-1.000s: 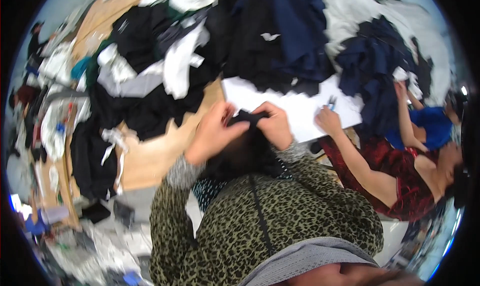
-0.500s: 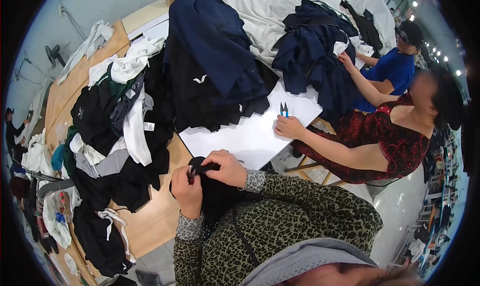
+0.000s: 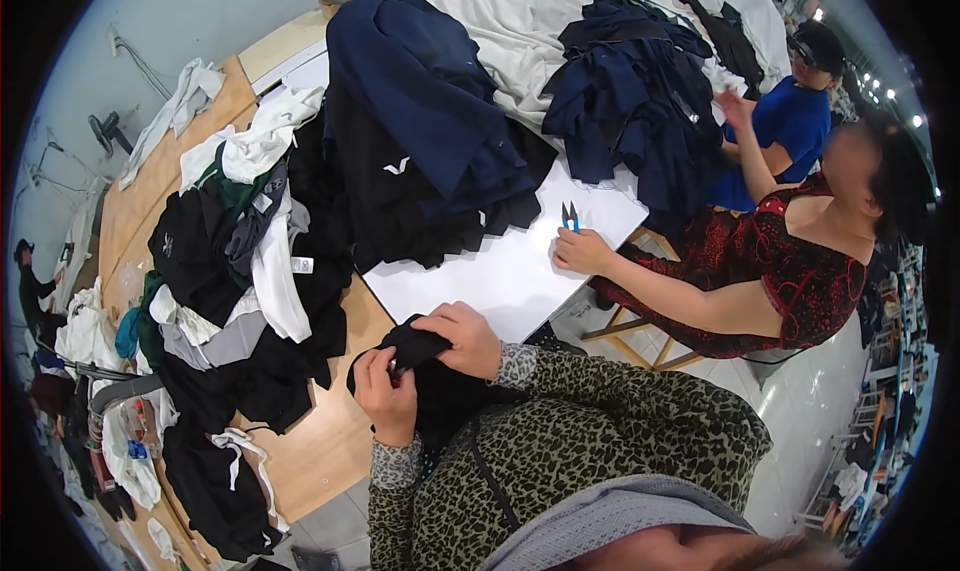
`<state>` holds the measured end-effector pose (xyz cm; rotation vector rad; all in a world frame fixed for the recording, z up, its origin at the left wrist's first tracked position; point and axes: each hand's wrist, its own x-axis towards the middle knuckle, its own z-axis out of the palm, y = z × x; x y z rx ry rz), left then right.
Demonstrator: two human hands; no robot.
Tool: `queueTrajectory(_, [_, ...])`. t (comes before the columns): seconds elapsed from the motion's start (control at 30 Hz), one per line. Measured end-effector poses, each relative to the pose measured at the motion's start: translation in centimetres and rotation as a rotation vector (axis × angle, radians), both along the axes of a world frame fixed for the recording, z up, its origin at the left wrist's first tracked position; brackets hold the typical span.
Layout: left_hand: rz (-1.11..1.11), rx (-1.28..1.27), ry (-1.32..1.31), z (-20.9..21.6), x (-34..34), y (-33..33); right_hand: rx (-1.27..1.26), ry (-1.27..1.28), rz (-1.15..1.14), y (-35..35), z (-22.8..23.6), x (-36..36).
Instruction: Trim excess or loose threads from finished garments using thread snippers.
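In front of my body a black garment (image 3: 418,343) is bunched up, part of it lying over my lap. My right hand (image 3: 466,341) is closed, pinching the cloth's upper edge between thumb and fingers. On the other side, my left hand (image 3: 388,396) has its fingers curled against the same cloth. A small shiny metal tool (image 3: 397,374) peeps out between those left fingers; most of it is hidden, so its kind is unclear. Both hands are just off the near edge of a white tabletop (image 3: 445,289).
A tall pile of navy and black garments (image 3: 410,101) stands ahead, and mixed clothes (image 3: 220,241) heap at left. At right, a co-worker's hand (image 3: 580,251) holds blue-handled thread snips (image 3: 570,218). Another person in blue (image 3: 790,121) sits beyond, by more navy garments (image 3: 630,91).
My hands have shifted slightly right, and more black cloth is drawn up between them. The near co-worker's far hand has lifted away from the navy pile.
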<state>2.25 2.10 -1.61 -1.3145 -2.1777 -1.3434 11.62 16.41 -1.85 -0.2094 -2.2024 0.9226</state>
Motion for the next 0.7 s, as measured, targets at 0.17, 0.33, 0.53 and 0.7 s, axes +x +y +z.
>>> queueTrajectory(0.17, [0.113, 0.051, -0.095, 0.0, -0.6, 0.1, 0.032, 0.277, 0.024, -3.2, -0.4, 2.1])
queueTrajectory(0.33, [0.002, 0.103, -0.011, 0.9, 0.4, 0.1, -1.543, -0.334, 0.697, -4.5, -1.9, 2.7])
queueTrajectory(0.53, [-0.057, 0.127, 0.180, 0.3, 1.1, -0.9, -1.911, -0.068, 0.424, -2.5, 0.1, 0.2])
queueTrajectory(0.7, [0.061, 0.116, 0.043, 0.1, 0.6, -1.9, -1.398, 0.156, 0.560, -1.9, 3.8, -1.4])
